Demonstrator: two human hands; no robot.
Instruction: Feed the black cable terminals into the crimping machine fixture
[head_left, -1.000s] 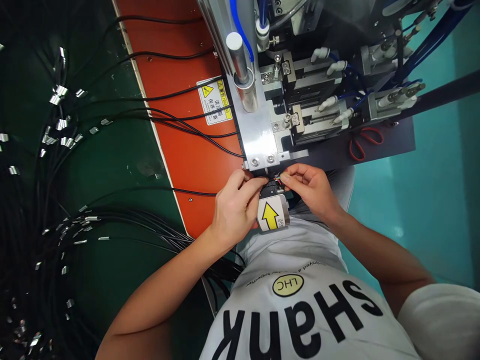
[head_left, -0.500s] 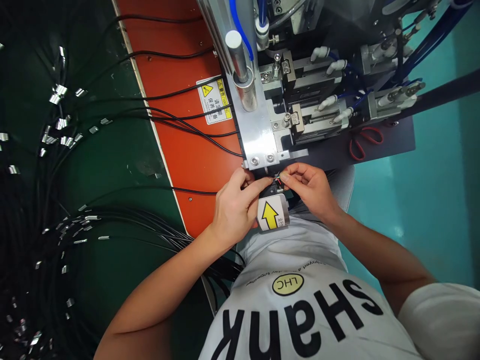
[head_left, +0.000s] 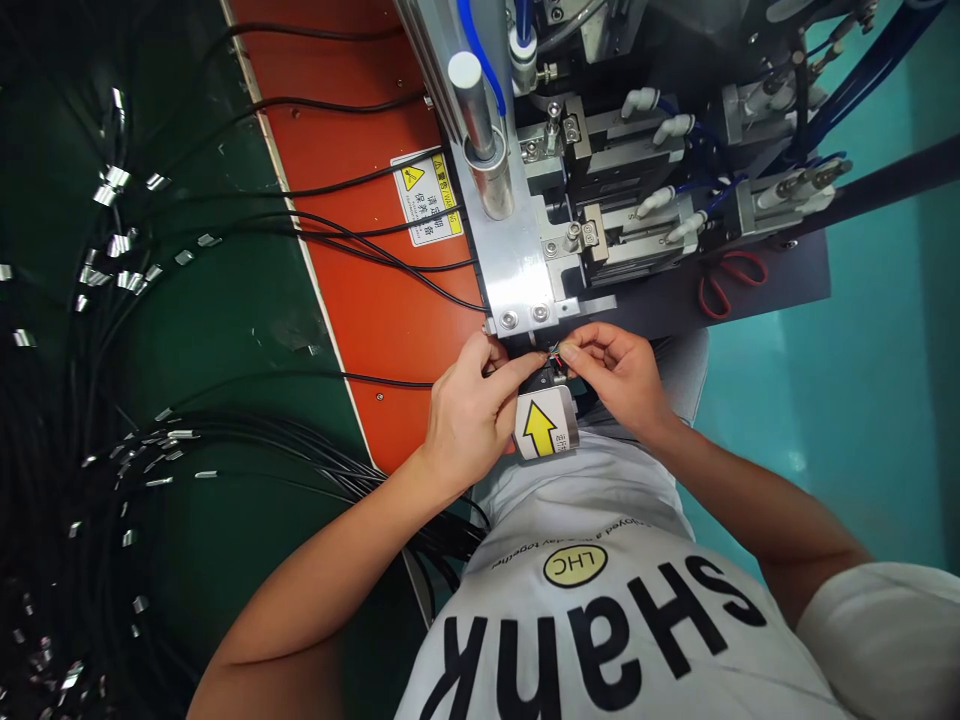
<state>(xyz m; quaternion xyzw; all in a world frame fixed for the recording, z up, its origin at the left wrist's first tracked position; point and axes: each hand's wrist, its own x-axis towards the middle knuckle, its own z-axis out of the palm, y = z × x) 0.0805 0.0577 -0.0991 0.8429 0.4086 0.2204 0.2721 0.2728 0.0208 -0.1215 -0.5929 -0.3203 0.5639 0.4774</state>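
At the front end of the machine, my left hand (head_left: 474, 415) is closed around a black cable (head_left: 390, 381) that runs in from the left. Its index finger reaches to the tip of some thin coloured wires (head_left: 555, 353). From the other side, my right hand (head_left: 621, 378) pinches these wires between thumb and forefinger; red and lighter strands show in the small gap between the hands. Just below the fingertips are a small black fixture (head_left: 536, 383) and a curved plate with a yellow arrow (head_left: 540, 428). The fingers partly hide the wire ends.
The metal press frame (head_left: 517, 275) stands right above my hands, with pneumatic cylinders (head_left: 637, 245) behind. Red-handled scissors (head_left: 731, 285) lie on a dark surface at right. Several black cables with silvery ends (head_left: 127, 280) cover the green table (head_left: 247, 330); others cross the orange machine base (head_left: 337, 270).
Both hands keep nearly the same place and grip. The fingers of my right hand shift slightly at the wires, and the lighter strands show a little differently.
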